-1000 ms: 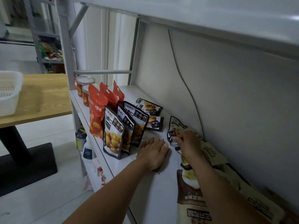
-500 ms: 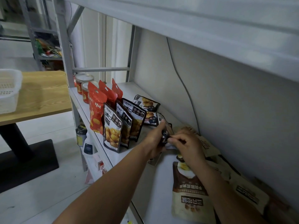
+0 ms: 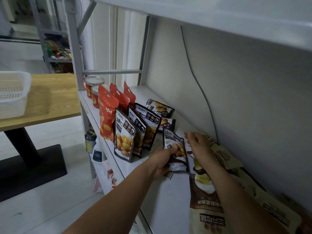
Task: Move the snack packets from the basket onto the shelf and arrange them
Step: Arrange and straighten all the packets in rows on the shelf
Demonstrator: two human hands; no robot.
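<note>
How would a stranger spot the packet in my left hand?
On the white shelf, find the standing row of black packets. Just right of it, the held packet is upright too, but it alone is gripped by the left hand, apart from the row.

Small shop or stockroom, can't tell which. Evidence: grey metal shelf (image 3: 168, 191) w/ snack packets (image 3: 124, 135) stood in rows + jars (image 3: 92, 83), bottles (image 3: 90, 141) on tier below, 2nd rack (image 3: 55, 53) w/ goods in bg, wood table (image 3: 50, 102) w/ white basket (image 3: 13, 98).
</note>
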